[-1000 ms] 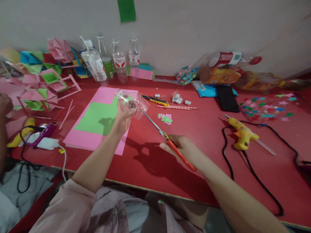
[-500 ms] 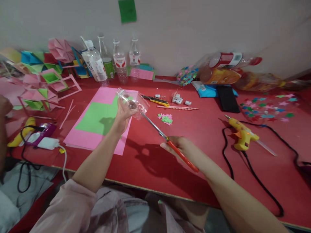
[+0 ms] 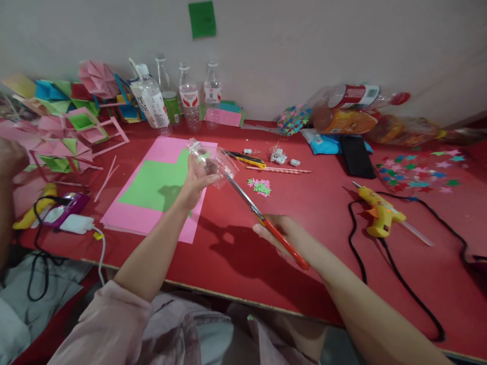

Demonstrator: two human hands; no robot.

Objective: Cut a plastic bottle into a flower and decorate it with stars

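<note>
Here's the left hand point(image 3: 194, 182) with a clear plastic bottle piece point(image 3: 209, 162) in its grip, the fingers curled round the neck side and the thumb reaching along the plastic toward the wider end. That grip is closed on the piece, only as far as its width allows, so the neck sits up at the fingers while the wide end pokes out past the thumb, pointing down toward the right hand point(image 3: 294, 230). And over there the right grip is wrapped round the red handles of the scissors point(image 3: 254, 208), thumb lying out to the near side; how far apart the handles stand, I cannot tell. The blades run up and away from that hand, tips right at the wide end of the plastic, looking nearly together, though the clear material blurs the exact point of contact. All of this hangs above the red bench point(image 3: 315, 203), the bottle piece over the far right corner of the pink sheets point(image 3: 175, 228) and the green sheet point(image 3: 152, 185) on top of them. Just beyond the plastic lies a yellow craft knife point(image 3: 247, 158); a little pile of pink and green paper stars point(image 3: 261, 186) rests to the right of the blades, near two striped sticks point(image 3: 279, 170).
</note>
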